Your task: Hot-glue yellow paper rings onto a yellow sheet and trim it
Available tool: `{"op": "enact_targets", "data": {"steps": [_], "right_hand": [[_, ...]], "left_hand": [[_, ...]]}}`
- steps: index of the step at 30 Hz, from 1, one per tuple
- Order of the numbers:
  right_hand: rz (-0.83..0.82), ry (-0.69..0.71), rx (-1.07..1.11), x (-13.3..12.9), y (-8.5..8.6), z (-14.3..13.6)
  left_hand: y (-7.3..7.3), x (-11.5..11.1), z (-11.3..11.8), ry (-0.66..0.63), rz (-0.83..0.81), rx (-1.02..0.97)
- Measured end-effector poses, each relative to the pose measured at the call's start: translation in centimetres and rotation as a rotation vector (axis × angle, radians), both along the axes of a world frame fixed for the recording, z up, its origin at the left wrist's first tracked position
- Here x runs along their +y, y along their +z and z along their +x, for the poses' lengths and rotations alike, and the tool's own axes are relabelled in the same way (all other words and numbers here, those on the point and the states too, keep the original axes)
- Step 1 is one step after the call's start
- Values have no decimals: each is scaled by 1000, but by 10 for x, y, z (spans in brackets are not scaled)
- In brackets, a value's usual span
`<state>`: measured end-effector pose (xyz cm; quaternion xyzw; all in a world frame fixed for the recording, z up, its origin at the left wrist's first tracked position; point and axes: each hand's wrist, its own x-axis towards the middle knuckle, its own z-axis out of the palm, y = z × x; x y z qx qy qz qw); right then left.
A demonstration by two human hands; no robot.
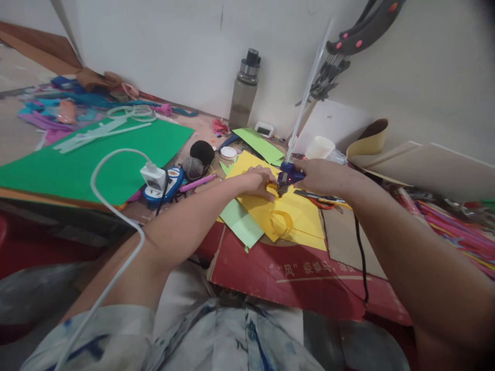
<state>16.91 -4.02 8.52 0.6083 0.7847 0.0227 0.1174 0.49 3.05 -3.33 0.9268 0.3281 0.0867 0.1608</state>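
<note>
Green sheet (116,175), white strips (104,135) laid on it: well left of the left grip. White plug (153,176), on a blue-and-white block (177,180): left of the left grip. Pink pen (198,183): nearer the left grip, on its left. Left grip (260,181), bare hand: fingers bent at a small yellow piece (273,187); whether they pinch it cannot be told. Yellow loop (281,222): on yellow paper (305,214), nearer the wearer than the left grip. Blue glue gun (286,176): between the two grips, its body showing just left of the right grip; nozzle pointing down, close beside the left fingertips; long axis steep, top leaning right, extended by a long translucent stick (309,87) rising above both grips. Right grip (314,174), bare hand: closed around the gun's handle. White cups (319,148), stacked: just beyond the right grip. Coloured stems (460,232), bunched: well right of the right grip.
</note>
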Motion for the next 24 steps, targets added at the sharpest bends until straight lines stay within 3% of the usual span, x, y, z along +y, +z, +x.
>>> {"op": "enact_targets", "data": {"steps": [6, 16, 24], "right_hand": [[0, -11, -115, -11, 3, -12], [-75, 30, -79, -13, 9, -17], [-85, -35, -46, -10, 1, 4]], "left_hand": [[-3, 2, -1, -18, -39, -54], [7, -3, 0, 14, -21, 15], [8, -6, -3, -6, -3, 19]]}}
